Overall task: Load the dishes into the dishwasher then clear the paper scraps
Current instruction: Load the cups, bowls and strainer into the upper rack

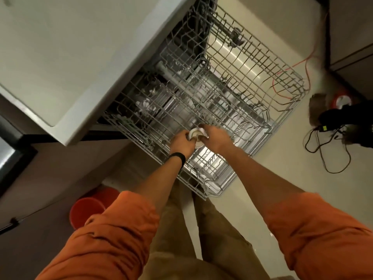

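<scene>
- left hand (181, 142), a black band (178, 156) on its wrist, curls its fingers round the side of a small white cup (195, 136).
- right hand (217, 137) grips the cup's other side, fingers bent close; the cup sits between both hands, just above the pulled-out wire rack (212, 171).
- white paper scraps (146, 103) lie further back in the rack, near the worktop (60, 47) edge.

Head view: one wide-angle camera worn on the person's head. Faces forward and steeply down, over their own arms and legs. Close range: pulled-out dishwasher rack (161, 110) within the arms' reach, mid-frame. The table (60, 47) fills upper left; floor (262, 188) lower right. Scene sits tilted; edges bow.
</scene>
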### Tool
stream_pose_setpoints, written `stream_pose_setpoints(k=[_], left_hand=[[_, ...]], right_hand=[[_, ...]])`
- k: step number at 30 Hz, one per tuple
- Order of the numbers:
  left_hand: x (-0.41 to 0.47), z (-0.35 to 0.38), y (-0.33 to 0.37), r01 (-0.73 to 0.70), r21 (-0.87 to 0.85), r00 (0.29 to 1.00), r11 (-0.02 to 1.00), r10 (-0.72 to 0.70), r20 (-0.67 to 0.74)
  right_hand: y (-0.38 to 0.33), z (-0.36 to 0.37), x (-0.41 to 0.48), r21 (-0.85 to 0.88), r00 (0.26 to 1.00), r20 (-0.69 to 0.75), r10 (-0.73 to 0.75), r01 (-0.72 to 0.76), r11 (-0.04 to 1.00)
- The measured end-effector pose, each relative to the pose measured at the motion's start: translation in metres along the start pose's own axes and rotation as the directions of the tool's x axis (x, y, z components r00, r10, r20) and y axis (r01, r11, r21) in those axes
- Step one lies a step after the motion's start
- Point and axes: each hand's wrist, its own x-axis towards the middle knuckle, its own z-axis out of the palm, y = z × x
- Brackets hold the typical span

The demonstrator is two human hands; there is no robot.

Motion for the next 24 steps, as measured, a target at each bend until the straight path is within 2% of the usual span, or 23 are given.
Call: stream_pose_setpoints(k=[5, 10, 16, 24], left_hand=[[-0.036, -0.023, 0.018, -0.139, 0.126, 0.989, 0.982, 0.144, -0.029], [-0.084, -0.064, 0.035, -0.253, 0.22, 0.954, 0.942, 0.281, -0.104], [-0.135, -0.133, 0.046, -0.363, 0.3, 0.852, 0.882, 0.445, -0.275], [-0.179, -0.24, 0.021, -0.397, 0.303, 0.703, 0.866, 0.499, -0.506]], right_hand=[[-0.017, -0.019, -0.036, -0.075, 0.996, -0.07, -0.046, 0.041, 0.996], [-0.049, -0.047, -0.071, -0.036, 0.98, -0.137, -0.143, 0.139, 0.99], [-0.115, -0.08, -0.102, -0.041, 0.913, -0.228, -0.339, 0.339, 0.94], [-0.232, -0.082, -0.11, -0.159, 0.773, -0.235, -0.589, 0.567, 0.808]])
